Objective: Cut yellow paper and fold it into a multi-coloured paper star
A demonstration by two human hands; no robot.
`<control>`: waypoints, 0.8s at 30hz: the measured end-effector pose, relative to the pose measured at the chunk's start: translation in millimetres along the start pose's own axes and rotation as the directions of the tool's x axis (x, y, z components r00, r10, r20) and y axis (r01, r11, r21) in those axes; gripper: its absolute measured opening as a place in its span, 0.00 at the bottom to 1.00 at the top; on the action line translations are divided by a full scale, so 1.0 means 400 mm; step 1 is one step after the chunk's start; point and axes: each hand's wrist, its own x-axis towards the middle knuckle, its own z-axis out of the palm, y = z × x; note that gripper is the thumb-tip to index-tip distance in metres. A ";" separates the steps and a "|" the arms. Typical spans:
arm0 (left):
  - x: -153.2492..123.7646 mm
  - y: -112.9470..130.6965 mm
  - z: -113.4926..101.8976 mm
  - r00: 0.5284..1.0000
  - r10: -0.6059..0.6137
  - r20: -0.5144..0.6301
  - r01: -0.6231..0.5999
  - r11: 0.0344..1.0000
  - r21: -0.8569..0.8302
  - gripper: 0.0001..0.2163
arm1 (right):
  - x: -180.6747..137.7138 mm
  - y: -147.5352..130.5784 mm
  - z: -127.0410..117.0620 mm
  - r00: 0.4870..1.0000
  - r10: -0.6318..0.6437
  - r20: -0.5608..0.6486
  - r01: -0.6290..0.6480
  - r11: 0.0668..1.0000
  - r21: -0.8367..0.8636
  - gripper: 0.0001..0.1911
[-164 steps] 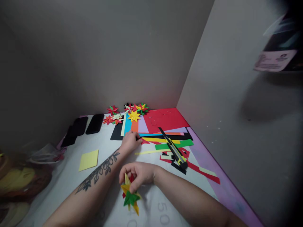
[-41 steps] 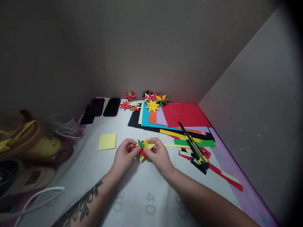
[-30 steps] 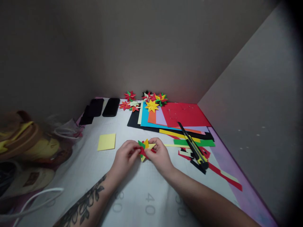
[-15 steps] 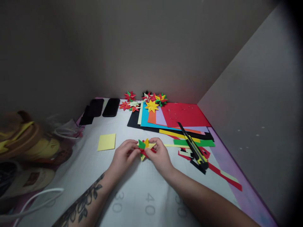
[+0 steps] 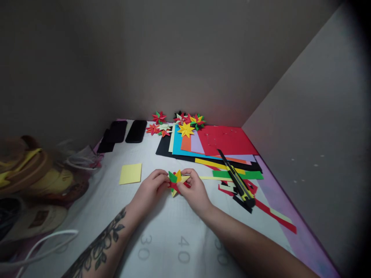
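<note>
Between my two hands is a folded paper star (image 5: 175,181) with green, yellow, red and cream points. My left hand (image 5: 152,185) pinches its left side, the fingers curled and the thumb mostly hidden. On the other side my right hand (image 5: 194,190) grips the star's right points, its thumb pressed on the red part at the front. The star's underside is hidden. To the left lies a pad of yellow sticky notes (image 5: 130,173).
Several finished paper stars (image 5: 186,130) sit at the back, by and on stacked coloured sheets (image 5: 228,141). A utility knife (image 5: 237,178) lies over paper strips (image 5: 272,216) at right. Phones (image 5: 136,131) rest back left; bags and a white cable (image 5: 52,235) crowd the left.
My left thumb has drawn back from the front of the star, and the left hand has shifted slightly. The right hand keeps its grip and the star stays nearly in place.
</note>
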 end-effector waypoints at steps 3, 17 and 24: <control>0.006 0.007 -0.007 0.998 -0.028 0.057 0.031 0.998 -0.049 0.06 | 0.000 0.003 0.000 1.000 0.000 0.009 0.000 1.000 -0.006 0.15; 0.007 0.012 -0.025 0.993 -0.045 0.113 0.056 0.993 -0.100 0.04 | 0.000 0.012 0.000 1.000 -0.016 -0.007 0.015 0.999 -0.038 0.14; 0.011 0.017 -0.014 0.986 -0.143 0.084 0.156 0.972 -0.177 0.04 | 0.000 0.011 0.002 1.000 -0.011 -0.005 0.011 1.000 -0.020 0.14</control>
